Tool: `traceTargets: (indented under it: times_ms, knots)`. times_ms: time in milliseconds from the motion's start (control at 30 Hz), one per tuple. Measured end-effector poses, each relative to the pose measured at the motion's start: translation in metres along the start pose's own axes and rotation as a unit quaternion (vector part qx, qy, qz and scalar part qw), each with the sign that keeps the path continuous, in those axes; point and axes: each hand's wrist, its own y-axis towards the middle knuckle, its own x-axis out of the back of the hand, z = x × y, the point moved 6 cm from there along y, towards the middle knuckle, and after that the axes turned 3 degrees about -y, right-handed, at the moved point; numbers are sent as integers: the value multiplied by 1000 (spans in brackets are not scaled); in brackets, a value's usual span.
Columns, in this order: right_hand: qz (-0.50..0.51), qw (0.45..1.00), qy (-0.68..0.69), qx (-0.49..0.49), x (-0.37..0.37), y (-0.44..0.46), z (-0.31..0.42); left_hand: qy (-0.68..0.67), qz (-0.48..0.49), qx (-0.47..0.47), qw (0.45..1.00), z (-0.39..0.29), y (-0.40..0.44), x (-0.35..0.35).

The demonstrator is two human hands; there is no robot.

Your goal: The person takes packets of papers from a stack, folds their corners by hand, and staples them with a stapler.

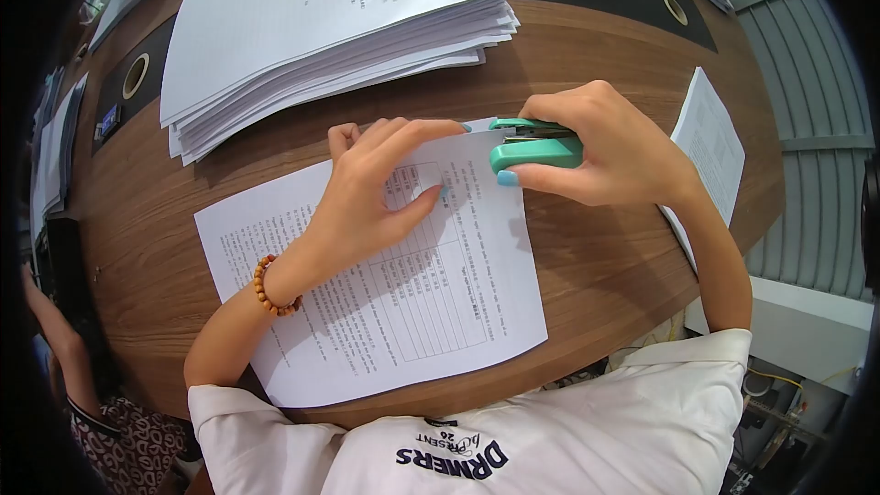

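Observation:
A green stapler (pixel 538 152) is gripped in my right hand (pixel 612 148), with the thumb along one arm of it and the fingers on the other. Its jaw end sits at the top right corner of a printed sheet (pixel 440 312) with a table on it; whether several sheets lie under it I cannot tell. My left hand (pixel 380 188) lies over the upper part of this sheet, thumb and index finger spread apart. The index fingertip reaches the sheet's top edge, close to the stapler. A beaded bracelet (pixel 266 286) circles my left wrist.
A thick stack of printed paper (pixel 302 27) stands behind the sheet on the wooden table (pixel 587 55). More printed pages (pixel 715 147) lie at the right edge. Papers (pixel 60 147) are at the far left. Another person's arm (pixel 64 339) shows at the lower left.

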Motion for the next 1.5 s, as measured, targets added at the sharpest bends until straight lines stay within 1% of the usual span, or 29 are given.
traceTargets:
  times_ms: [300, 367, 400, 467, 500, 600, 667, 700, 767, 800, 833, 867, 900, 933, 967, 1000, 1033, 1067, 1100, 1167, 1267, 1300, 1333, 1400, 1467, 1500]
  knots:
    - [-1, 999, -19, 33, 0, 3, 3, 2, -2, -1, 1000, 0, 0, -1]
    - [-62, 997, -9, 35, -1, 0, 3, 20, 13, -1, 1000, 0, 0, -2]
    - [-64, 997, -6, 32, -4, -2, 1, 20, 17, -1, 1000, 0, 0, -3]
    - [-74, 996, -43, 36, -6, -4, -2, 7, -23, -23, 999, -5, 1, 0]
    - [-77, 995, -44, 36, -4, -4, -3, 9, -21, -25, 999, -5, 2, 0]
    - [-65, 998, -23, 17, -4, -3, -9, 16, -3, -6, 1000, -3, 1, -2]
    - [-59, 991, 97, 69, 0, -10, -14, -13, -33, 12, 999, -3, 2, 2]
    - [-60, 991, 96, 70, 4, -16, -18, -11, -33, 11, 999, -3, 2, 6]
    - [-107, 983, 150, -25, 19, -33, -42, 19, 4, 58, 998, 6, 5, 20]
    - [-126, 974, 170, -80, 24, -45, -52, 22, 4, 56, 998, 13, 7, 34]
    - [-146, 961, 192, -135, 26, -59, -62, -56, 107, 74, 990, 25, 8, 39]
    - [-151, 961, 193, -132, 26, -69, -65, -132, 209, 91, 965, 34, 4, 43]
    - [-178, 941, 241, -158, 26, -80, -74, -126, 208, 89, 966, 41, 3, 57]
    - [-205, 917, 290, -181, 25, -90, -81, -82, 299, 122, 943, 50, -4, 61]
    - [-210, 917, 290, -176, 24, -98, -79, -37, 385, 155, 909, 59, -16, 66]
    - [-230, 908, 297, -184, 23, -107, -79, -19, 271, 209, 940, 57, -19, 94]
    - [-250, 899, 305, -193, 23, -115, -80, -1, 152, 257, 954, 53, -27, 127]
    - [-253, 898, 306, -190, 22, -121, -80, 18, 45, 263, 964, 46, -31, 159]
    - [-263, 892, 311, -195, 21, -127, -82, 64, -39, 240, 968, 38, -31, 190]
    - [-273, 887, 316, -197, 21, -136, -82, 183, -171, 198, 948, 16, -28, 241]
    - [-282, 874, 348, -186, 20, -140, -77, 368, -272, 116, 882, -15, 6, 278]
    - [-291, 869, 353, -189, 18, -140, -76, 436, -286, 69, 850, -25, 19, 277]
    - [-300, 863, 359, -191, 16, -140, -74, 513, -307, 16, 802, -35, 36, 273]
    - [-300, 866, 358, -181, 14, -139, -70, 645, -337, -91, 680, -45, 60, 244]
    - [-298, 865, 364, -177, 9, -140, -66, 699, -326, -142, 620, -40, 77, 199]
    - [-299, 866, 362, -171, 8, -142, -64, 710, -308, -163, 611, -31, 76, 170]
